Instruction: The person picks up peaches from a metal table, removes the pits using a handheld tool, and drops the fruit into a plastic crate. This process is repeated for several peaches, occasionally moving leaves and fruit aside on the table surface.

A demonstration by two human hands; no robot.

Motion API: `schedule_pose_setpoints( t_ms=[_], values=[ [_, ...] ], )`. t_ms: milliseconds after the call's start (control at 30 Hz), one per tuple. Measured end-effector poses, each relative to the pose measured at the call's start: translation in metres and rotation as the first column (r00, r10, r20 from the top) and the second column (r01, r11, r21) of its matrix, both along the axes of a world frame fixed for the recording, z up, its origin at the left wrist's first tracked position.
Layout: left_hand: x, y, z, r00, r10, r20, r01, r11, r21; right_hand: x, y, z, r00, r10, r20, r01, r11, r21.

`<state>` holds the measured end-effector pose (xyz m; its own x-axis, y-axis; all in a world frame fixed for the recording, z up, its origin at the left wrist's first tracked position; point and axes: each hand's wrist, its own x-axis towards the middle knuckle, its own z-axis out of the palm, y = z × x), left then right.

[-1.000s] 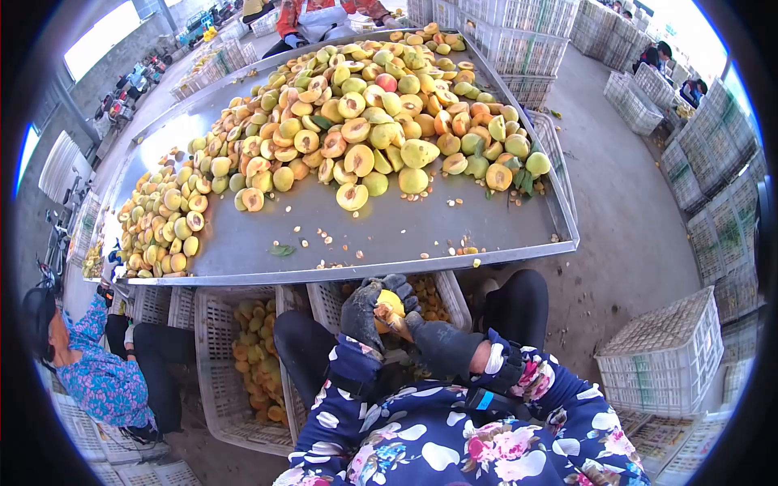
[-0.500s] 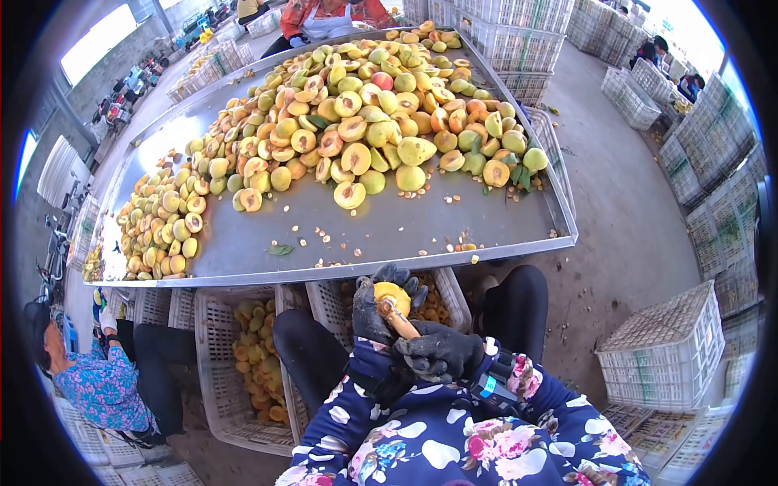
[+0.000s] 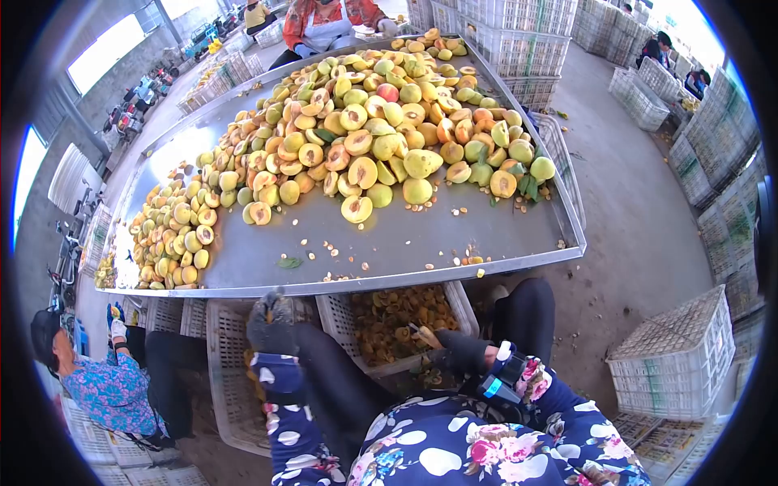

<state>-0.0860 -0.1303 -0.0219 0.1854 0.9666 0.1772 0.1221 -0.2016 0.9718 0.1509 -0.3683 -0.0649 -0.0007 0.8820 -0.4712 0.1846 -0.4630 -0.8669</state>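
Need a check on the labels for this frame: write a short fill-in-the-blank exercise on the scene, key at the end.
The left hand and right hand are both covered by dark ____.
Of those two, the ____ one holds the slim tool.
The worker across the table wears a white ____ over a red-orange top.
The lone leaf near the table's front edge is coloured ____.
In order: gloves; right; apron; green.
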Motion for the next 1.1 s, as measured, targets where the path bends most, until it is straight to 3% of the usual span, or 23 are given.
schedule_pose_setpoints(
  t_ms=[33, 67, 133, 167, 200, 333, 400, 467, 500, 533, 567, 600, 633, 700, 733, 767, 833, 900, 1033, 1100],
  values=[
    [-0.018, 0.012, 0.004, 0.965, 0.043, -0.26, 0.001, 0.986, 0.165, 0.003, -0.002, -0.007, 0.964, 0.072, 0.256, -0.073, 0.997, -0.003],
    [-0.018, 0.015, 0.021, 0.815, 0.051, -0.577, 0.028, 0.992, 0.126, 0.002, -0.005, -0.042, 0.944, 0.076, 0.321, -0.11, 0.99, 0.09],
    [-0.013, 0.016, 0.064, 0.245, 0.024, -0.969, 0.025, 0.999, 0.031, -0.002, -0.001, -0.037, 0.955, 0.108, 0.275, -0.126, 0.991, 0.048],
    [-0.007, 0.022, 0.066, 0.3, 0.023, -0.954, 0.054, 0.998, 0.041, -0.005, 0.002, -0.031, 0.961, 0.123, 0.249, -0.134, 0.991, 0.027],
    [0.002, 0.031, 0.065, 0.354, 0.019, -0.935, 0.085, 0.995, 0.053, -0.006, 0.005, -0.022, 0.99, 0.087, 0.111, -0.081, 0.995, -0.053],
    [0.073, 0.083, 0.033, 0.672, -0.17, -0.721, 0.234, 0.972, -0.011, -0.005, 0.007, -0.027, 0.975, 0.118, 0.186, -0.124, 0.992, 0.018],
    [0.137, 0.096, 0.03, 0.732, -0.288, -0.618, 0.183, 0.956, -0.229, -0.007, 0.005, -0.034, 0.965, 0.106, 0.24, -0.131, 0.987, 0.091],
    [0.184, 0.119, 0.005, 0.528, -0.208, -0.823, 0.303, 0.952, -0.046, -0.002, 0.007, -0.03, 0.966, 0.108, 0.237, -0.139, 0.983, 0.118],
    [0.206, 0.139, -0.04, 0.512, 0.03, -0.859, 0.195, 0.969, 0.15, 0.0, 0.008, -0.024, 0.969, 0.113, 0.221, -0.131, 0.989, 0.07],
    [0.222, 0.154, -0.073, 0.515, 0.045, -0.856, 0.21, 0.961, 0.177, 0.001, 0.009, -0.018, 0.972, 0.118, 0.203, -0.125, 0.992, 0.021],
    [0.238, 0.112, -0.03, 0.487, 0.05, -0.872, 0.158, 0.977, 0.144, 0.002, 0.011, -0.016, 0.976, 0.121, 0.183, -0.118, 0.993, -0.029],
    [0.246, 0.119, -0.038, 0.512, -0.041, -0.858, 0.12, 0.992, 0.025, 0.004, 0.011, -0.018, 0.974, 0.143, 0.174, -0.137, 0.99, -0.044],
    [0.251, 0.127, -0.047, 0.538, -0.13, -0.833, 0.085, 0.991, -0.1, 0.005, 0.011, -0.021, 0.981, 0.125, 0.15, -0.122, 0.992, -0.025],
    [0.238, 0.139, -0.065, 0.649, -0.331, -0.685, 0.274, 0.942, -0.196, 0.003, 0.01, -0.029, 0.991, 0.096, 0.096, -0.098, 0.995, 0.01],
    [0.233, 0.127, -0.047, 0.682, -0.424, -0.596, 0.366, 0.903, -0.224, 0.003, 0.008, -0.036, 0.991, -0.004, -0.133, 0.006, 1.0, 0.012],
    [0.223, 0.109, -0.028, 0.777, -0.542, -0.32, 0.413, 0.823, -0.389, 0.004, 0.006, -0.043, 0.93, -0.103, -0.353, 0.107, 0.994, -0.007],
    [0.203, 0.076, 0.003, 0.824, -0.563, -0.064, 0.485, 0.758, -0.437, 0.004, 0.005, -0.033, 0.759, -0.227, -0.61, 0.266, 0.964, -0.027],
    [0.177, 0.043, 0.028, 0.729, -0.652, 0.211, 0.647, 0.555, -0.522, 0.01, 0.008, 0.023, 0.637, -0.282, -0.718, 0.398, 0.918, -0.007],
    [0.142, -0.029, 0.022, 0.654, -0.602, 0.457, 0.748, 0.425, -0.51, 0.021, 0.023, 0.083, 0.748, -0.341, -0.569, 0.463, 0.882, 0.08],
    [0.132, -0.054, 0.01, 0.649, -0.46, 0.606, 0.759, 0.334, -0.559, 0.015, 0.028, 0.097, 0.804, -0.306, -0.51, 0.451, 0.873, 0.188]
  ],
)
